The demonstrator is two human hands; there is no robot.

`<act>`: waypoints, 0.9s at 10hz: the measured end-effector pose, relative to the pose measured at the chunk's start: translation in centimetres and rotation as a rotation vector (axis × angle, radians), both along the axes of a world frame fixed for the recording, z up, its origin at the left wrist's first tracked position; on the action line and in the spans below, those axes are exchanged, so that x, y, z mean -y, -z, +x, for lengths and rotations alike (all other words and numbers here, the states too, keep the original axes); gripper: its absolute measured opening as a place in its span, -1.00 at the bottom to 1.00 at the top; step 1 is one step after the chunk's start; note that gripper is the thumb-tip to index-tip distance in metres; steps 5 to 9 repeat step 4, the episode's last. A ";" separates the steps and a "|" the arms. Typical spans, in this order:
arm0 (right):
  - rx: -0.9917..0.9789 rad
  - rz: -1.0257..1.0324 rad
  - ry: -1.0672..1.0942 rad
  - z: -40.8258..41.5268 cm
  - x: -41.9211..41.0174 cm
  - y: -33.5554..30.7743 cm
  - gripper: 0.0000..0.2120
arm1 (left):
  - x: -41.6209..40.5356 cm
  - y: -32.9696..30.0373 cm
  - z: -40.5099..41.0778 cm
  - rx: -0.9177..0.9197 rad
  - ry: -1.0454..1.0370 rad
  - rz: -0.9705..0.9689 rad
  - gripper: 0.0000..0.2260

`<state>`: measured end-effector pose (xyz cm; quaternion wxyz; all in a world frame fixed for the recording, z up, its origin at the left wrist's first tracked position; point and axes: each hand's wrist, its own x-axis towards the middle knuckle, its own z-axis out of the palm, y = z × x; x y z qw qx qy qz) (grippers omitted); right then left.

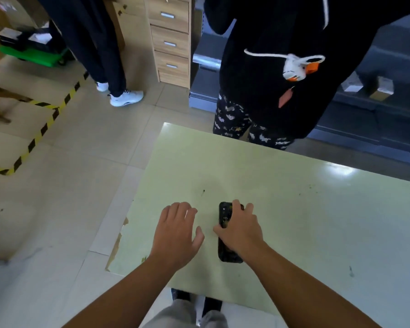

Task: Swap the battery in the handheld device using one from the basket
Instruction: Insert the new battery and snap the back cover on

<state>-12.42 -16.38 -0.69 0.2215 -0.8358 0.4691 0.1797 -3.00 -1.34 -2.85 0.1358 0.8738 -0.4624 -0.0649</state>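
A black handheld device (225,254) lies lengthwise on the pale green table (294,197), near its front left part. My right hand (240,229) rests on top of the device, fingers curled around its far end and thumb at its left side, covering its middle. My left hand (176,230) hovers flat just left of the device, fingers apart, holding nothing. No basket or battery is in view.
A person in a black hoodie (282,67) stands at the table's far edge. Another person's legs and white shoes (126,97) are on the floor at the back left, by a wooden drawer cabinet (171,41). Yellow-black tape (40,133) marks the floor.
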 end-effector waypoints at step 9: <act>-0.035 -0.032 0.046 0.8 -0.1 4.6 -0.29 | -1.3 3.2 1.8 -0.087 0.025 0.111 -0.65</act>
